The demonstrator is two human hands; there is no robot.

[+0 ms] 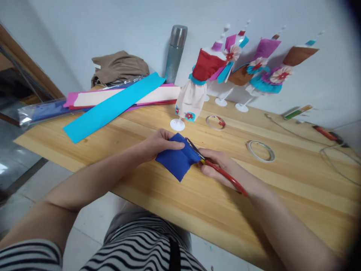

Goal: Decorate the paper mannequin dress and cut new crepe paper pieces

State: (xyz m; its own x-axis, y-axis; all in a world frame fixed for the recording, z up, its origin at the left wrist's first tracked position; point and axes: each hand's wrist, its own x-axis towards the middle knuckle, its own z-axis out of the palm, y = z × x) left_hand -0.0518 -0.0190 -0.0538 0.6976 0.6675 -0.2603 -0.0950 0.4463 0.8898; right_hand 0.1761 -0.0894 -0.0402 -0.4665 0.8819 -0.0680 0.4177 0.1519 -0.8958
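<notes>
Near the middle of the view, my left hand (162,144) is closed on a dark blue piece of paper or cloth (176,160), thumb on its upper face. My right hand (216,163) grips red-handled scissors (225,175). The scissor blades lie at the right edge of the blue piece, with some of it between or under them. Just beyond my hands, a small dress form (194,92) in a red top and pale skirt stands upright on a white round base.
A turquoise strip (113,107) crosses pink and pale strips at the left. Behind are a brown cloth (120,67) and a flask (176,52). Several dressed forms stand at the back right. Tape rolls (261,151), a cable and a green-handled tool (296,113) lie right.
</notes>
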